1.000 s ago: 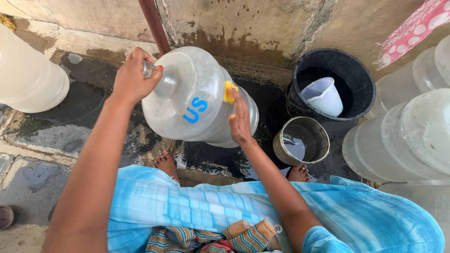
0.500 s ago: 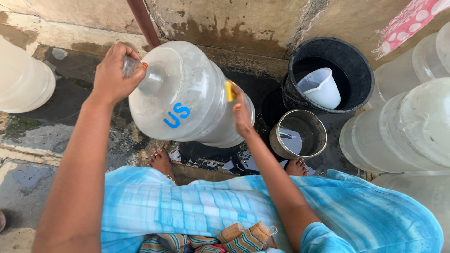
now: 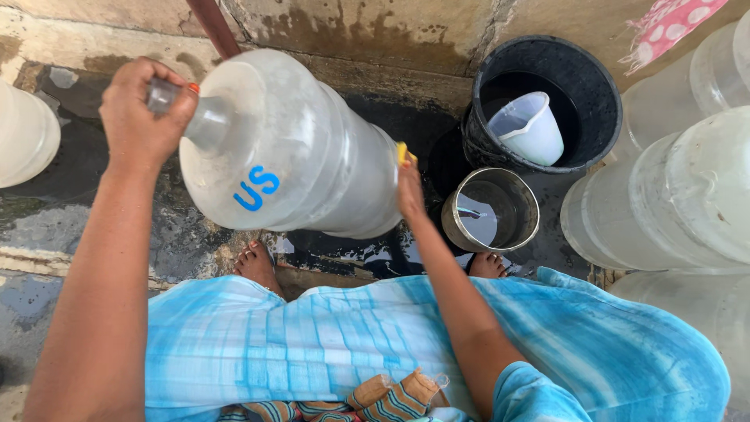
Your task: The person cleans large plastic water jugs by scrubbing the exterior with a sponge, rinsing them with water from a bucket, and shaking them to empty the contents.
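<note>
Left hand closed around the neck of a big clear water jug, tipped sideways. Right hand pressed flat against its base, fingers open

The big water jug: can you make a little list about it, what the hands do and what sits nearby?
jug: large clear water jug, lying sideways off the wet ground
left hand: left hand wrapped around the jug's neck
right hand: right hand against the jug's base, with a yellow scrub piece
nearby: black bucket with a white cup inside; metal pot beside it
</note>
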